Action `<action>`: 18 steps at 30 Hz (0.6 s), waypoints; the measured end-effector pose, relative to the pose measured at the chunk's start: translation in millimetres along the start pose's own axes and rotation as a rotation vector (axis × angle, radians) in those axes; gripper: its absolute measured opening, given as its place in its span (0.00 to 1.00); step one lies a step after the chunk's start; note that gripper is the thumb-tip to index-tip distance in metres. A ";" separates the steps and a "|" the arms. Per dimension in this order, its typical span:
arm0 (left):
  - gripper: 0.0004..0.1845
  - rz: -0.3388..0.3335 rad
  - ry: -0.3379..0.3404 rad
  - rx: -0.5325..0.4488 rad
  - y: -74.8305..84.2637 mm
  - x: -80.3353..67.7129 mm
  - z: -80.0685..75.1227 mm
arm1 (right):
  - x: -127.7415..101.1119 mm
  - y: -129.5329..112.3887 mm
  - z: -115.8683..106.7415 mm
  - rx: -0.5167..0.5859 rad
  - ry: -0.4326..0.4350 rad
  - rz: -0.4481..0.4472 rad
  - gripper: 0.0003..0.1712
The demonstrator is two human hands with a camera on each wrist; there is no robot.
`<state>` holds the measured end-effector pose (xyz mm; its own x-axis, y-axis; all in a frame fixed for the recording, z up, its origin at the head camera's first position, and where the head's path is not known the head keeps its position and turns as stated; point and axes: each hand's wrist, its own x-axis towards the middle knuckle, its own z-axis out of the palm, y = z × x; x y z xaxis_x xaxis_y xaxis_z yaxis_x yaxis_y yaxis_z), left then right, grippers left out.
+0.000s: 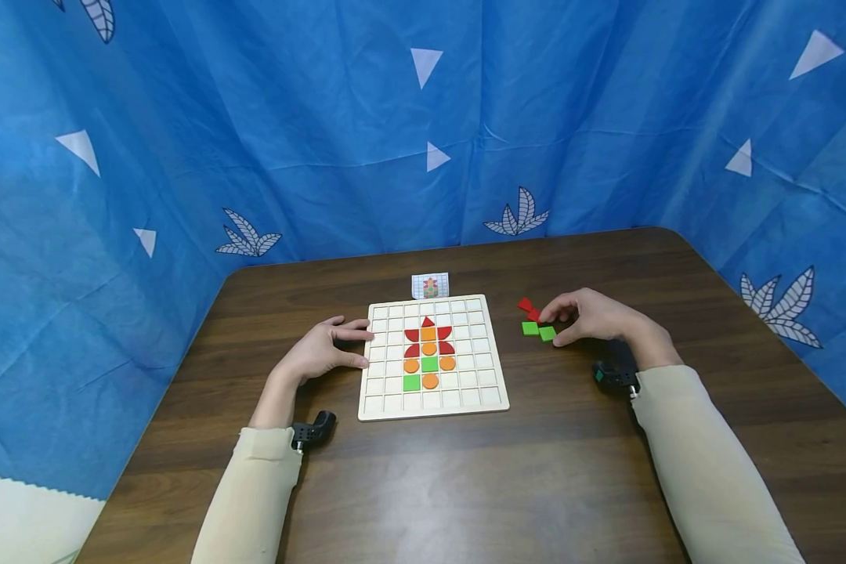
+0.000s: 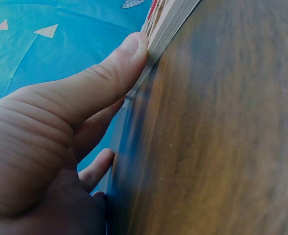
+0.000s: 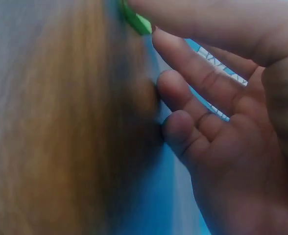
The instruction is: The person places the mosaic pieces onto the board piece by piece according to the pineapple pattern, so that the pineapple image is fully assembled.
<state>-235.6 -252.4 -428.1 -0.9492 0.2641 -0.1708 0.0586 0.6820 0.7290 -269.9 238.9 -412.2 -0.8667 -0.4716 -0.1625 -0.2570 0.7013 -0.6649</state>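
A pale wooden grid board [image 1: 465,392] lies on the table, bearing red, orange and green flat tiles in its middle columns. My left hand [image 1: 322,350] rests at the board's left edge, thumb and fingers extended against it; the left wrist view shows the thumb [image 2: 119,63] on the rim. To the right of the board, my right hand [image 1: 595,317] has its thumb and fingertips around a green square tile [image 1: 547,334]. Another green square tile [image 1: 529,329] lies beside it, with red tiles [image 1: 526,305] just behind. The right wrist view shows only part of the green tile [image 3: 138,20].
A small printed pattern card [image 1: 430,287] stands behind the board's far edge. The dark wooden table [image 1: 451,486] ends at a blue patterned curtain [image 1: 366,157]. Each wrist carries a small black camera.
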 end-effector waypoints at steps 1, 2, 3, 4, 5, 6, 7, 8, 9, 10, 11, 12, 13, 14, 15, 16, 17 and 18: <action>0.26 0.000 -0.001 -0.002 -0.1 0.0 0.0 | -0.4 0.8 -0.2 -0.006 0.001 0.004 0.23; 0.26 -0.001 -0.001 -0.003 -0.2 0.1 -0.1 | -0.5 1.3 -0.4 -0.015 0.004 0.006 0.23; 0.26 -0.001 -0.002 -0.003 -0.2 0.2 -0.1 | -0.7 1.6 -0.7 -0.024 0.008 0.010 0.23; 0.26 -0.001 -0.003 -0.003 -0.1 0.4 -0.2 | -0.8 1.6 -1.0 -0.032 0.011 0.013 0.22; 0.26 0.000 -0.003 -0.003 0.0 0.6 -0.3 | -1.2 1.3 -1.4 -0.043 0.014 0.013 0.22; 0.26 -0.001 -0.004 -0.003 0.2 0.7 -0.4 | -1.3 0.8 -1.6 -0.056 0.018 0.013 0.21; 0.26 -0.001 -0.004 -0.002 0.3 0.8 -0.5 | -1.4 0.0 -1.7 -0.073 0.022 0.012 0.20; 0.26 -0.001 -0.004 0.000 0.4 0.8 -0.5 | -1.4 -0.8 -1.8 -0.088 0.024 0.012 0.19; 0.26 -0.002 -0.003 0.003 0.5 0.8 -0.7 | -1.6 -1.8 -1.8 -0.100 0.023 0.012 0.18; 0.26 -0.003 -0.001 0.005 0.6 0.7 -0.9 | -1.6 -3.0 -1.8 -0.108 0.022 0.015 0.18; 0.26 -0.005 0.002 0.008 0.5 0.6 -1.0 | -1.6 -4.1 -1.6 -0.116 0.021 0.016 0.17; 0.26 -0.006 0.004 0.011 0.6 0.4 -1.1 | -1.3 -4.9 -1.3 -0.123 0.022 0.019 0.16; 0.26 -0.007 0.006 0.014 0.5 0.2 -1.1 | -1.1 -5.7 -1.1 -0.126 0.021 0.021 0.16; 0.26 -0.008 0.008 0.016 0.4 0.0 -1.0 | -1.0 -6.3 -1.0 -0.126 0.019 0.017 0.16; 0.26 -0.009 0.009 0.016 0.3 -0.1 -0.9 | -1.0 -6.3 -1.0 -0.128 0.017 0.016 0.16; 0.27 -0.010 0.007 0.016 0.2 -0.2 -0.5 | -1.1 -6.2 -1.0 -0.129 0.016 0.017 0.15; 0.27 -0.011 0.005 0.018 -0.1 -0.3 -0.1 | -1.5 -6.0 -1.1 -0.128 0.015 0.013 0.15; 0.27 -0.012 0.003 0.019 -0.2 -0.4 0.3 | -1.8 -5.4 -1.1 -0.125 0.013 0.012 0.15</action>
<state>-235.2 -252.5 -428.4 -0.9507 0.2543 -0.1774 0.0533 0.6977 0.7145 -267.4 236.5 -407.5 -0.8753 -0.4563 -0.1600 -0.2969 0.7684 -0.5670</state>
